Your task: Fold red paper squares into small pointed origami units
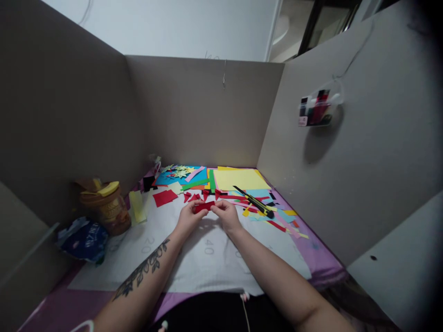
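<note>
Between my two hands a piece of red paper is held just above the white sheet. My left hand pinches its left end, and my right hand pinches the right end. Beyond the fingers lie several small folded red paper pieces in a row. A larger red paper square rests to the left of them. To the right, a black and yellow box cutter lies on top of loose paper strips.
Yellow sheets and a blue sheet bearing several paper stars lie at the back. Scrap strips spread along the right. A brown tub and a blue bag stand left. Grey panels enclose the table.
</note>
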A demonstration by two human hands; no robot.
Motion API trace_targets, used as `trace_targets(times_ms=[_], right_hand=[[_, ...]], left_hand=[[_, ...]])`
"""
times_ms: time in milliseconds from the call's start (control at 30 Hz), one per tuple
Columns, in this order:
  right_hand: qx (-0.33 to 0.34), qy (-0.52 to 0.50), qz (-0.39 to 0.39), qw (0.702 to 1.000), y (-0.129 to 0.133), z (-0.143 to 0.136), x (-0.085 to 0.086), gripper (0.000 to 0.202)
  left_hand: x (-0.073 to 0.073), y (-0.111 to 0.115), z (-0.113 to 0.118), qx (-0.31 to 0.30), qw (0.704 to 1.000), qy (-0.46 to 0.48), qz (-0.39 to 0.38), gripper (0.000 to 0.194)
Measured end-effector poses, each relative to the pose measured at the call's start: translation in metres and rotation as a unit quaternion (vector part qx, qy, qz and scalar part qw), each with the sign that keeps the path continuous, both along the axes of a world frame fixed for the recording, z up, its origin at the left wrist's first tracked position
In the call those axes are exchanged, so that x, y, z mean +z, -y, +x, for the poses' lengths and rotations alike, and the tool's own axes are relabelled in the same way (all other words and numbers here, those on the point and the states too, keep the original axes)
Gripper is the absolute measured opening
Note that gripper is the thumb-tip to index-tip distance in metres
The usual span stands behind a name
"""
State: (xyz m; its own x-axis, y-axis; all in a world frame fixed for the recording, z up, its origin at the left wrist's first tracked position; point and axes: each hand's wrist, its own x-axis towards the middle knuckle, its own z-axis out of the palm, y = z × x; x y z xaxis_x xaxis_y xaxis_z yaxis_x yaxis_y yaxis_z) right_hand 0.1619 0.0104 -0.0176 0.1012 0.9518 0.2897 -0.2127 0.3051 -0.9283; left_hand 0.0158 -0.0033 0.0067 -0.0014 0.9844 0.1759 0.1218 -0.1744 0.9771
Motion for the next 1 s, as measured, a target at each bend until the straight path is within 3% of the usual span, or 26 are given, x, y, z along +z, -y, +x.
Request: trace_targets(times_ms=[267,467,567,633,733,867,1000], right_hand=[[-0.023,0.082,-0.007,0.996,-0.002,0.003,-0.002,0.016],[0.041,0.096,-0.066,0.992,-0.007,0.008,-0.007,0.015],[0.064,0.165,-0.053,0.983,-0.005,0.01,-0.006,0.033],[0.054,0.25,-0.013,0.967,-0.002,0.011,-0.004,0.034],[0.048,0.364,0.057,0.929,-0.001,0.012,-0.002,0.02],[0.043,0.487,0.141,0.861,-0.002,0.015,-0.001,0.016],[0.072,0.544,0.186,0.815,0.001,0.021,0.002,0.013]], left_hand=[[-0.005,-0.002,-0.004,-0.029,0.996,0.013,0.082,0.036],[-0.014,-0.008,-0.012,-0.053,0.998,-0.04,-0.009,0.036],[-0.017,-0.011,-0.017,-0.054,0.991,-0.115,0.033,0.029],[-0.018,-0.013,-0.02,-0.054,0.981,-0.168,0.077,0.027],[-0.019,-0.014,-0.023,-0.065,0.968,-0.219,0.108,0.026],[-0.015,-0.009,-0.026,-0.124,0.945,-0.288,0.091,0.015],[-0.005,-0.004,-0.029,-0.17,0.92,-0.345,0.071,0.022]])
